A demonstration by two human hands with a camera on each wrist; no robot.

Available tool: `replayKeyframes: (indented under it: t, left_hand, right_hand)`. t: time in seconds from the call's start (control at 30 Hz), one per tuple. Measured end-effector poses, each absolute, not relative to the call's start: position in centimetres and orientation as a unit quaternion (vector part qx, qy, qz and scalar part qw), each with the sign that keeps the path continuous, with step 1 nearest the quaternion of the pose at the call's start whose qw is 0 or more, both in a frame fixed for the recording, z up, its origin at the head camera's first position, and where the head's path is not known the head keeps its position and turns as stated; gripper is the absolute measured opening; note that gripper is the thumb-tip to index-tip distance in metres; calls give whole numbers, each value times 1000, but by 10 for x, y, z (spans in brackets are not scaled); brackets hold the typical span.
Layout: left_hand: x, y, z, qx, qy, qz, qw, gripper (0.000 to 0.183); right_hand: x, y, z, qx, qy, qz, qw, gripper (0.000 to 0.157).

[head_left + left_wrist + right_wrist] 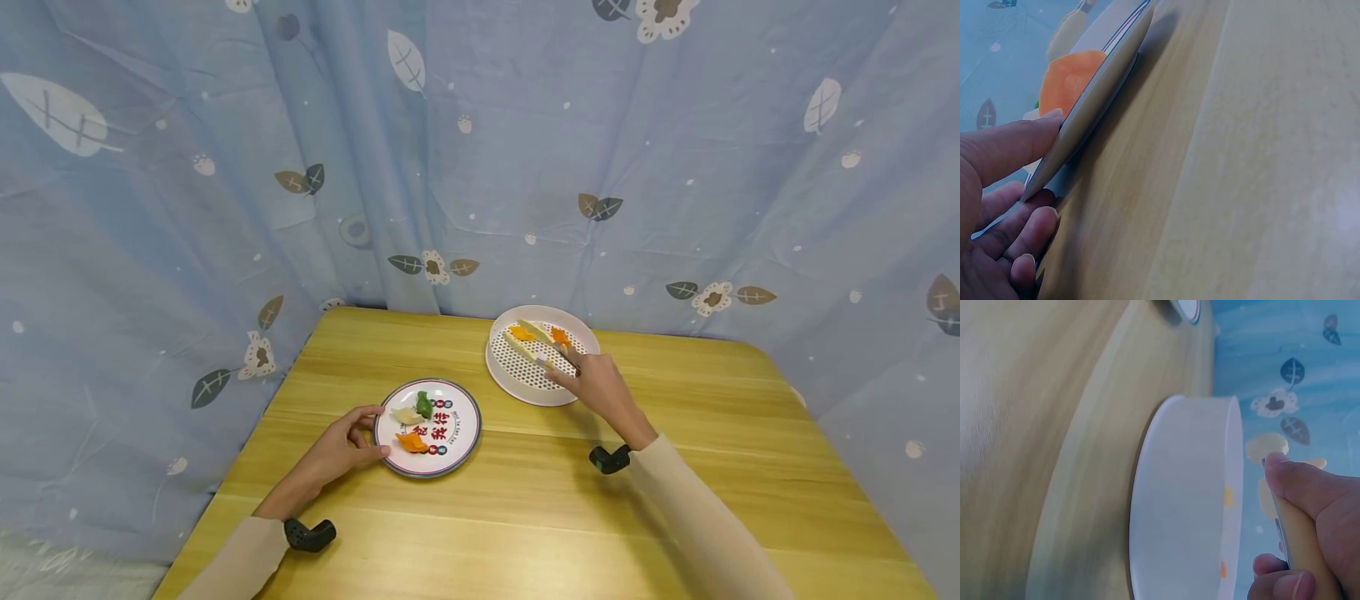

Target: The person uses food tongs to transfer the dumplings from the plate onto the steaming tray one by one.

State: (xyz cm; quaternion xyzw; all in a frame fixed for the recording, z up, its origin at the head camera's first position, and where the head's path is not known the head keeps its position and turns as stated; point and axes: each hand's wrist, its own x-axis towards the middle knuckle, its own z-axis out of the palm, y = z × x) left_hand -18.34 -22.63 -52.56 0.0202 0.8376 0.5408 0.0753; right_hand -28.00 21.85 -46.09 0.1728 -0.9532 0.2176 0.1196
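In the head view, the left grip (339, 448) holds the left rim of the plate (467, 423) on the table (525, 508); the right grip (602, 387) clasps tongs (541, 335) over the perforated tray (534, 397), tips astride a yellow piece (522, 333), contact unclear. In the left wrist view, the thumb lies over the rim, presumably to steady the plate. In the right wrist view, the thumb presses the tongs, probably to control their spread.
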Motion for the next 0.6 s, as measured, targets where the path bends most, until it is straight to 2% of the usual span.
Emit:
replayKeyframes:
  t: [0.17,0.6]
  left_hand:
    - [-183,-227,-526,27,839,538,71,68]
    - [-181,-225,-523,25,840,538,71,68]
  right_hand:
    - [-271,210,-457,184,-948,226,124,58]
    - [-246,189,-457,221,-941,221,133,64]
